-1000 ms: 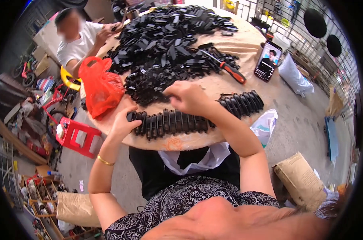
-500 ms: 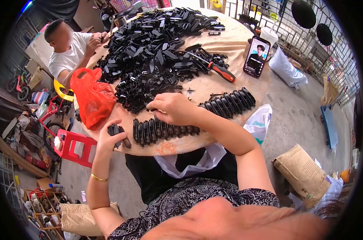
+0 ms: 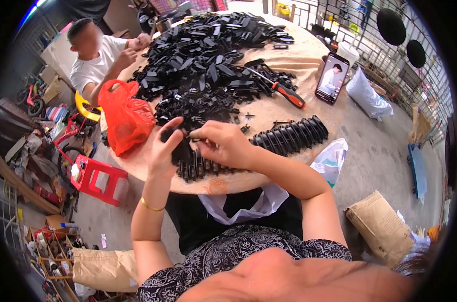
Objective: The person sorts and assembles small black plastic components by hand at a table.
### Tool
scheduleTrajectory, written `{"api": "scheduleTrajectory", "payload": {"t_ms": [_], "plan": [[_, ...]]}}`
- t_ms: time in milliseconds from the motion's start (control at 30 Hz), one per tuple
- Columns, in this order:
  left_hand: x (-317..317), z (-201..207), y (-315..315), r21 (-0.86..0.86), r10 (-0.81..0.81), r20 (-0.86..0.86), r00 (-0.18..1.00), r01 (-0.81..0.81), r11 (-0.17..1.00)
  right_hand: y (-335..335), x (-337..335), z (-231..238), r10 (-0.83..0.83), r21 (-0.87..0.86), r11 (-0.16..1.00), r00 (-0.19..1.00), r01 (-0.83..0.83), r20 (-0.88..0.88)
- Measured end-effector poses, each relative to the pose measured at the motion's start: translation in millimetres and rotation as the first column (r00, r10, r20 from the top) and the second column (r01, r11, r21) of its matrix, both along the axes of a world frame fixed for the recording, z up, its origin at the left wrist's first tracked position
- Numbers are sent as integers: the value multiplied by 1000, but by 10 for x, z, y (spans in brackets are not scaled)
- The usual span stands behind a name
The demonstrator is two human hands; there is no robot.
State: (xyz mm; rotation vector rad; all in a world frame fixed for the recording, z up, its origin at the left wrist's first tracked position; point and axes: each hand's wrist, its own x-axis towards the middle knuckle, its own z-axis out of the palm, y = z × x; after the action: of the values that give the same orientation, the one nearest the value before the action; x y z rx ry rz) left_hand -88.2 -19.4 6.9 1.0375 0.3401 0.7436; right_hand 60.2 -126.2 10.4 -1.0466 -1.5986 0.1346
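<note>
My left hand (image 3: 163, 151) is curled around a black plastic piece (image 3: 177, 147), raised over the near left of the round table. Right beside it, the fingers of my right hand (image 3: 226, 143) are pinched together against that piece; a small dark part seems to be between them, too small to name. Below and to the right of my hands runs a row of ribbed black plastic pieces (image 3: 294, 136), lined up side by side and partly hidden by my right hand and forearm. Just beyond lies a big heap of loose black plastic parts (image 3: 198, 70).
A screwdriver (image 3: 290, 95) with a red and black handle lies right of the heap. A phone (image 3: 332, 78) stands upright near a white cup (image 3: 347, 54). A red plastic bag (image 3: 123, 118) sits at the left edge, above a red stool (image 3: 100, 178). Across the table, a person (image 3: 95, 63) handles something small.
My left hand has lifted from the table's near edge, moving right and away with the black piece to meet my right hand. The right hand has shifted slightly right.
</note>
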Motion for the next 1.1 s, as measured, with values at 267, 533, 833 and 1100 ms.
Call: {"api": "scheduleTrajectory", "payload": {"t_ms": [267,533,833,1100], "plan": [[313,22,-204,186,326,21,945,-324,927,-3,17,-41,-136,-18,991,990,136,30],[392,46,-271,630,550,17,835,-436,642,-66,58,22,-223,40,974,924,221,310],[481,33,-271,382,502,5,865,-466,798,-19,104,-55,-253,163,967,706,194,661],[571,169,-288,478,657,98,747,-614,628,-17,-68,-129,-387,233,922,716,309,581]]}}
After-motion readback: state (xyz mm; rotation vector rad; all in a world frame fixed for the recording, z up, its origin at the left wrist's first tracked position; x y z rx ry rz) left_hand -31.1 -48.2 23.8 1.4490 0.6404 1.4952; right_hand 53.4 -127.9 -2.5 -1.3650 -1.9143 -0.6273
